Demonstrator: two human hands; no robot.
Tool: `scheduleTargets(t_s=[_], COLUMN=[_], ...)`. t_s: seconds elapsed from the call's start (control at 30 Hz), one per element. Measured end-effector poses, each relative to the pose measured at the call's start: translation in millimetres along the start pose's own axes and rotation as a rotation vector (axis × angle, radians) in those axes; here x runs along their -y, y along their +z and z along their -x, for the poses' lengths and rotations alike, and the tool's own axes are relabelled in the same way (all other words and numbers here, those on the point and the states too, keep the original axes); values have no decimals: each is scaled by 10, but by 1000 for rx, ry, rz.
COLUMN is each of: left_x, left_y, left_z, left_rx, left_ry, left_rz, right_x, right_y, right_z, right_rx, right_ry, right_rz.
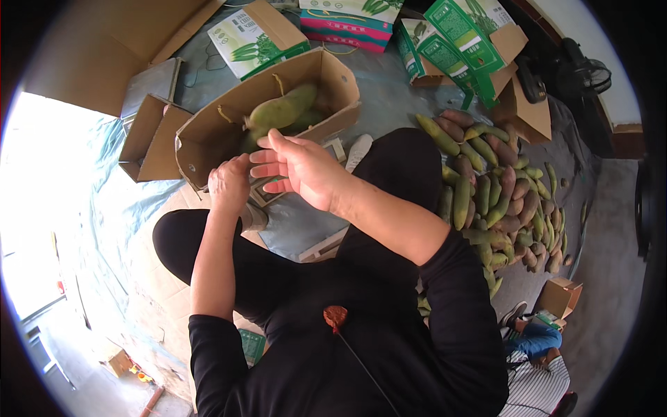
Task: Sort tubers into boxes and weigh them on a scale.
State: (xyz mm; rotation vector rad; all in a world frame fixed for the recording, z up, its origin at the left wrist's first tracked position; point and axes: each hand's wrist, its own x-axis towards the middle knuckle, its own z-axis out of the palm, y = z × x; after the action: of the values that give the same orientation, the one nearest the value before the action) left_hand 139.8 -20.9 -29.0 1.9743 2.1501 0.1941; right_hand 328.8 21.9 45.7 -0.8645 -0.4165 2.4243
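Note:
An open brown cardboard box (326,76) with yellow cord loops stands in front of me. Inside it a large green radish (285,108) looks blurred, tilted above other green radishes that are partly hidden. At the box's near wall, my left hand (229,184) is closed on the rim, its fingertips partly out of sight. My right hand (299,167) is just over the near edge with fingers spread and nothing in them, close to the blurred radish but apart from it. Under the box, partly covered by my hands, shows a flat device (271,191), perhaps a scale.
A large pile of green and reddish-brown radishes (500,201) lies to my right. Printed green-and-white cartons (257,42) stand at the back, with open ones (465,52) at back right. A smaller open box (149,139) sits at left. Another person (535,375) is at lower right.

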Motion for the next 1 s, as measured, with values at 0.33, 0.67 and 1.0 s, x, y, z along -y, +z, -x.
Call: scheduleTargets(t_s=[0.33,0.67,1.0], left_x=[-117,-197,-140], left_y=[-146,-137,-130], left_z=[-49,-20,-5], left_rx=[64,52,51], left_ry=[-37,-3,-31], left_rz=[-93,-91,-94], right_x=[1032,66,-1409], right_y=[-617,-2547,-4105], right_z=[1003,1241,1578], right_rx=[-163,-896,-1298], right_ry=[-733,-510,-139], right_rz=[636,866,1363])
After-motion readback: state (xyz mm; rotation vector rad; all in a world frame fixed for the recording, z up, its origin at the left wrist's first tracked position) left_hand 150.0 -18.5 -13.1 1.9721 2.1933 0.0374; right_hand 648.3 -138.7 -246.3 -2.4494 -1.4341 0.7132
